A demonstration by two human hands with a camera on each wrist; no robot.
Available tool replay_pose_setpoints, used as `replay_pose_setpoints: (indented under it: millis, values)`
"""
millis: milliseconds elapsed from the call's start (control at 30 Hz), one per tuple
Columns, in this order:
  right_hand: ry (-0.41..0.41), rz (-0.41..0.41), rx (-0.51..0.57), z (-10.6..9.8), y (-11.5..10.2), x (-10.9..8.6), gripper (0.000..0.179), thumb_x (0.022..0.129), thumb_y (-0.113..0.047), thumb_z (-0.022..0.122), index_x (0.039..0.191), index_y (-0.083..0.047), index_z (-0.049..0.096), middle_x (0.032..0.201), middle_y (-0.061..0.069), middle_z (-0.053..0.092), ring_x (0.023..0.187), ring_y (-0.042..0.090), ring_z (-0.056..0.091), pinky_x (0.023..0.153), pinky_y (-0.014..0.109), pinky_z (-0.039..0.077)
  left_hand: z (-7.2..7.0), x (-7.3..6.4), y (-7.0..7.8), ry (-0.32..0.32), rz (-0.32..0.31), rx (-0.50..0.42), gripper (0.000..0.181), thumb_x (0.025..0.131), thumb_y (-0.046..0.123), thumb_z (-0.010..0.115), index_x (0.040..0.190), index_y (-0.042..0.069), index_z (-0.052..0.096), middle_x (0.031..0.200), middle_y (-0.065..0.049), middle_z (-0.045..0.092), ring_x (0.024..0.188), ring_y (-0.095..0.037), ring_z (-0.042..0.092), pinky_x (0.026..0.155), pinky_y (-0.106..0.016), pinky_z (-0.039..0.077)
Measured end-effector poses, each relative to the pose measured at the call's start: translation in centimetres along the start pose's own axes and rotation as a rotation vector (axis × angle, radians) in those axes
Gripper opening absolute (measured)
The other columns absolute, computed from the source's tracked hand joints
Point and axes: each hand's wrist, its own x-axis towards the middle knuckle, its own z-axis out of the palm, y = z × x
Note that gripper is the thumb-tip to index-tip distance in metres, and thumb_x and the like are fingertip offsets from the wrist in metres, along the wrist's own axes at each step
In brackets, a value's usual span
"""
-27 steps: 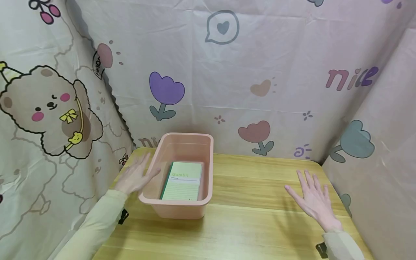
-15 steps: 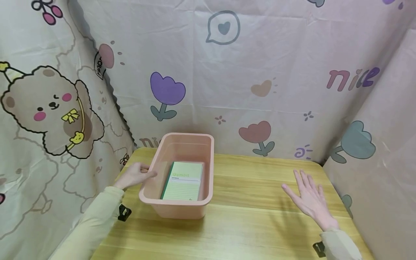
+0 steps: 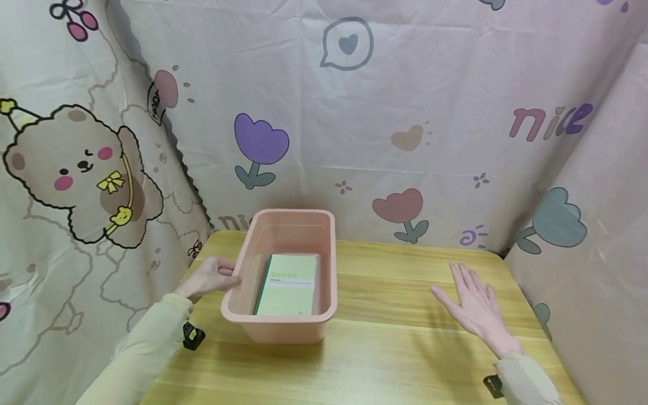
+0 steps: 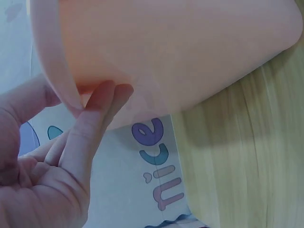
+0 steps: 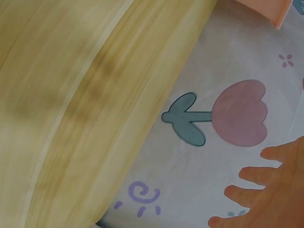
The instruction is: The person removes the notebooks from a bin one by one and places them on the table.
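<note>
Pinching pink bin [image 3: 286,332] by its rim: left hand [image 3: 208,278]. Spread above desk [image 3: 385,354]: right hand [image 3: 476,308]. Inside bin: green notebook [image 3: 288,289].

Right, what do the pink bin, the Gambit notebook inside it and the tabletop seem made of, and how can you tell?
Pink bin: probably plastic, smooth and satin, from its rounded corners and lipped rim.
Gambit notebook: likely paper or card, seemingly matte, with printed lettering on a flat cover.
Tabletop: wood or wood-look laminate, softly glossy, from grain streaks and pale reflections.
</note>
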Motion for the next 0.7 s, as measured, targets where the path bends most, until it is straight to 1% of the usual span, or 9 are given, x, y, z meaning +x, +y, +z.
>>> replay_pose_setpoints:
  millis: [33, 133, 267, 333, 500, 700]
  values:
    - [0.002, -0.005, -0.004, 0.0, -0.2, 0.0, 0.091, 0.099, -0.065, 0.040, 0.162, -0.006, 0.010, 0.165, 0.030, 0.014, 0.150, 0.055, 0.014, 0.114, 0.080, 0.003, 0.2, -0.1, 0.0, -0.006, 0.006, -0.010, 0.046, 0.087, 0.003, 0.061, 0.125, -0.023, 0.055, 0.110, -0.033, 0.071, 0.091, -0.021, 0.075, 0.076, -0.025, 0.062]
    - [0.004, -0.022, -0.009, 0.0, -1.0, 0.2, 0.092, 0.099, -0.065, 0.041, 0.161, -0.005, 0.013, 0.165, 0.030, 0.016, 0.149, 0.055, 0.016, 0.114, 0.080, 0.005, 0.6, -0.4, 0.2, -0.002, -0.006, -0.037, 0.048, 0.087, 0.002, 0.061, 0.127, -0.024, 0.053, 0.110, -0.034, 0.071, 0.092, -0.023, 0.075, 0.078, -0.027, 0.062]
    - [0.004, -0.038, -0.012, -0.1, -1.9, 0.4, 0.092, 0.098, -0.065, 0.042, 0.161, -0.004, 0.015, 0.165, 0.029, 0.018, 0.150, 0.054, 0.017, 0.115, 0.079, 0.006, 1.2, -0.7, 0.3, 0.000, -0.020, -0.040, 0.053, 0.087, 0.003, 0.061, 0.130, -0.025, 0.049, 0.112, -0.035, 0.070, 0.096, -0.026, 0.074, 0.082, -0.030, 0.063]
    - [0.009, -0.049, -0.012, -0.1, -2.4, 0.4, 0.091, 0.098, -0.065, 0.043, 0.161, -0.004, 0.017, 0.165, 0.028, 0.019, 0.150, 0.053, 0.018, 0.115, 0.079, 0.008, 1.4, -0.7, 0.3, 0.000, -0.019, -0.039, 0.053, 0.086, 0.003, 0.062, 0.130, -0.024, 0.050, 0.112, -0.034, 0.070, 0.095, -0.025, 0.074, 0.082, -0.029, 0.062]
    - [0.010, -0.075, -0.003, -0.1, -3.3, 0.5, 0.091, 0.098, -0.064, 0.044, 0.161, -0.005, 0.017, 0.165, 0.027, 0.020, 0.150, 0.052, 0.019, 0.115, 0.079, 0.008, 2.2, -1.0, 0.4, -0.012, 0.012, -0.045, 0.049, 0.086, 0.003, 0.062, 0.128, -0.023, 0.053, 0.111, -0.034, 0.071, 0.094, -0.023, 0.074, 0.081, -0.028, 0.062]
    - [0.018, -0.102, -0.017, -0.2, -4.5, 0.9, 0.093, 0.097, -0.066, 0.044, 0.160, -0.003, 0.018, 0.165, 0.026, 0.021, 0.150, 0.050, 0.021, 0.116, 0.078, 0.010, 3.0, -1.2, 0.7, -0.033, 0.047, -0.063, 0.048, 0.086, 0.001, 0.063, 0.126, -0.024, 0.053, 0.111, -0.036, 0.069, 0.095, -0.031, 0.075, 0.082, -0.030, 0.063]
